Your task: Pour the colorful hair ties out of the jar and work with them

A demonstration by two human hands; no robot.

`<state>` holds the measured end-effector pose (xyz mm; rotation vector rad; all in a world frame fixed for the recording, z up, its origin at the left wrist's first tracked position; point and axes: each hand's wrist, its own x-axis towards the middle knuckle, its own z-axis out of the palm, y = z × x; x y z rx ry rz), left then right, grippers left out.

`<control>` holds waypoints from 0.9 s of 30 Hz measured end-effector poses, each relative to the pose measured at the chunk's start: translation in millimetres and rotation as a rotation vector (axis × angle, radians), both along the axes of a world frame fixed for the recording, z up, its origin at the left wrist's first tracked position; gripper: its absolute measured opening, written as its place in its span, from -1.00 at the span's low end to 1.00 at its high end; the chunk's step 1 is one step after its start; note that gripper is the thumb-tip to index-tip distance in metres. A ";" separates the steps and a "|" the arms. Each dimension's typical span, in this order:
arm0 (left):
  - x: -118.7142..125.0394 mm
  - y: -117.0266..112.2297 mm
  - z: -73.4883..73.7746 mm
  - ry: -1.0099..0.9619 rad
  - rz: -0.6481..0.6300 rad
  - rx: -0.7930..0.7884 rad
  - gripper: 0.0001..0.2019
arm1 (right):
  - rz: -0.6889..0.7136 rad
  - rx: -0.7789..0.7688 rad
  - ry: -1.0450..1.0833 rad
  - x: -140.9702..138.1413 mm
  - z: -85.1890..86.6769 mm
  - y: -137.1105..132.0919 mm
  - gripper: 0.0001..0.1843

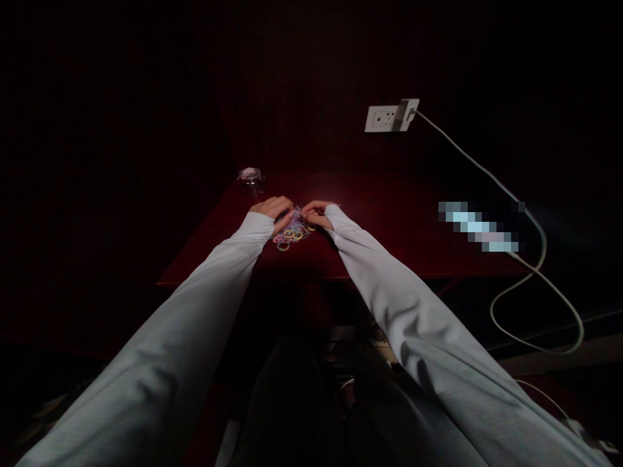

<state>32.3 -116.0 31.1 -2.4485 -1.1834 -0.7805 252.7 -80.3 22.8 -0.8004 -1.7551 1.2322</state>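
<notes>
A small heap of colourful elastic hair ties [291, 235], purple, yellow, pink and green, lies on the dark red table near its front edge. My left hand [273, 209] is over the heap's left side, its fingers bent and closed at the tips on purplish hair ties. From the right, my right hand [315, 213] meets the same strands with thumb and fingers pinched together. The fingertips of both hands nearly touch. Exactly which bands each one grips is too small to tell. Long pale sleeves cover both arms.
A clear jar [251, 178] with something pinkish at its top stands at the table's back left. On the right, a white cable [479, 165] runs from a wall socket [384, 119] to a blurred-out bright object [479, 227]. The table's front edge [311, 279] crosses below my hands.
</notes>
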 end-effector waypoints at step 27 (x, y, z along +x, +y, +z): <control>0.7 1.1 -2.9 -0.033 -0.038 0.005 -0.67 | 0.001 -0.009 0.027 0.5 -6.8 5.3 -0.52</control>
